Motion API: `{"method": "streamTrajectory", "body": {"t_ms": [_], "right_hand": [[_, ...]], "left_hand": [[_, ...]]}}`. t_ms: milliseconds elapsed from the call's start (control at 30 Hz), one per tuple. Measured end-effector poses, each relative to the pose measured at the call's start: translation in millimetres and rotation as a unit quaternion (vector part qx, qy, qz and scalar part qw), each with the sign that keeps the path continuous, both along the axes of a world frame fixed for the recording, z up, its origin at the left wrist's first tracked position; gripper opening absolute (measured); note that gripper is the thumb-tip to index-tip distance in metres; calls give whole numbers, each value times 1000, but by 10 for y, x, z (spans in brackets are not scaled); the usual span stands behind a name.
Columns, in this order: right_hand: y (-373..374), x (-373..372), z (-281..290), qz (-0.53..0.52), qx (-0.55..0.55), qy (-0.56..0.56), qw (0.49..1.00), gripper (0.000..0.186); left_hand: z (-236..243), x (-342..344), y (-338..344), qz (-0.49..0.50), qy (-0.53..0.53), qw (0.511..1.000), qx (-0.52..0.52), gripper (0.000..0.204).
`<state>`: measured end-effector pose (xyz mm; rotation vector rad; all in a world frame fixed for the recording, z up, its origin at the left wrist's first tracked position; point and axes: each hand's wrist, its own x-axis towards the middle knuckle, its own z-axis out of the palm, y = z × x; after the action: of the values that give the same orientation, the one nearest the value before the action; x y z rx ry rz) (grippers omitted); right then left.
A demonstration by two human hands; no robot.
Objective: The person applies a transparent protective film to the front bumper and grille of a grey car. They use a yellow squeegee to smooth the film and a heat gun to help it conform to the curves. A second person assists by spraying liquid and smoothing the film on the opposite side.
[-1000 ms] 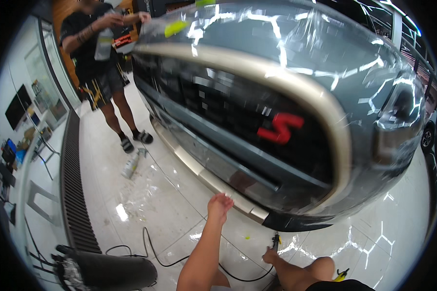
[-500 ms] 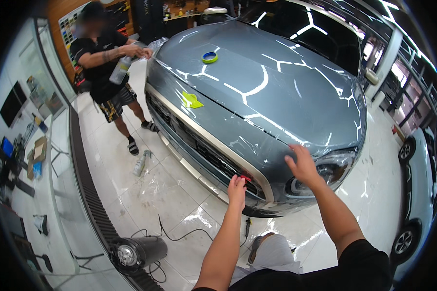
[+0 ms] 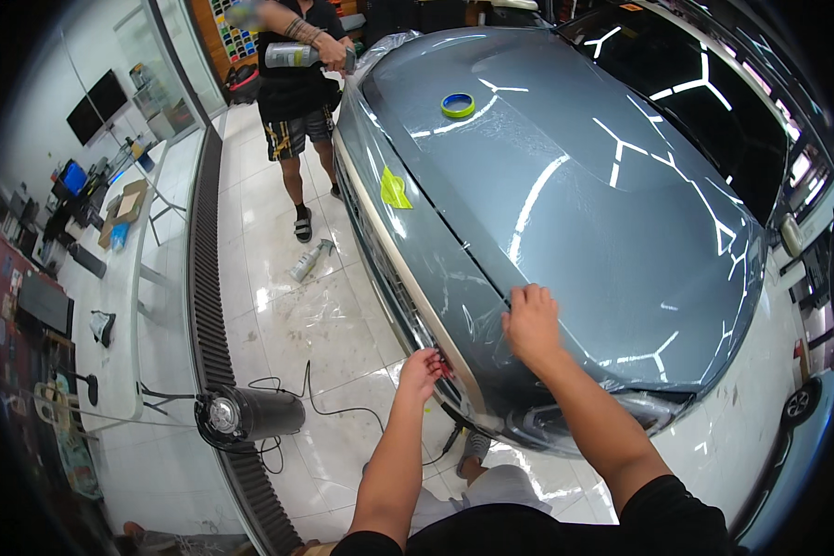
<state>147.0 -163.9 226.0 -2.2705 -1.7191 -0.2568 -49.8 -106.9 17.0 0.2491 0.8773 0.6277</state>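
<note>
In front of me is a grey-blue car hood (image 3: 621, 269) with glossy clear film (image 3: 519, 139) over part of it, its edge and wrinkles showing. My right hand (image 3: 532, 320) is at the hood's front edge, beside the gap above the bumper. Its fingers are bent together against the surface; what lies under them is hidden. Lower and to the left, my left hand (image 3: 421, 372) is closed beside the pale grille trim (image 3: 461, 378). A small red object (image 3: 446, 368) shows at its fingertips, too small to name.
A green-blue tape roll (image 3: 457, 105) rests on the hood, a yellow-green squeegee (image 3: 396, 188) on the front panel. At the far corner a co-worker (image 3: 296, 83) holds a spray bottle (image 3: 290, 56). Another spray bottle (image 3: 311, 260), a black cylindrical machine (image 3: 250, 415) and its cable (image 3: 343, 405) are on the floor.
My view has shifted. My right hand, earlier raised with fingers spread near the headlight, is now down on the hood edge. My left hand stays by the grille. The co-worker has raised the spray bottle.
</note>
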Motion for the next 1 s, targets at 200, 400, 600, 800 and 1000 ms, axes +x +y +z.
{"method": "streamTrajectory", "body": {"t_ms": [200, 400, 600, 800, 1000], "right_hand": [[221, 294, -58, 33, -118, 167, 978, 19], [-95, 243, 103, -15, -156, 330, 931, 23], [-258, 191, 17, 17, -122, 225, 967, 22], [-278, 167, 116, -64, -160, 260, 950, 25], [-584, 244, 220, 12, -184, 292, 938, 22]], "left_hand": [[23, 84, -44, 46, -99, 994, 14, 6], [68, 90, -58, 68, -130, 989, 14, 10], [-49, 84, -97, 77, -176, 980, 60, 10], [86, 145, -40, 23, -16, 997, 78, 8], [-48, 165, -91, 54, -46, 988, 135, 10]]}}
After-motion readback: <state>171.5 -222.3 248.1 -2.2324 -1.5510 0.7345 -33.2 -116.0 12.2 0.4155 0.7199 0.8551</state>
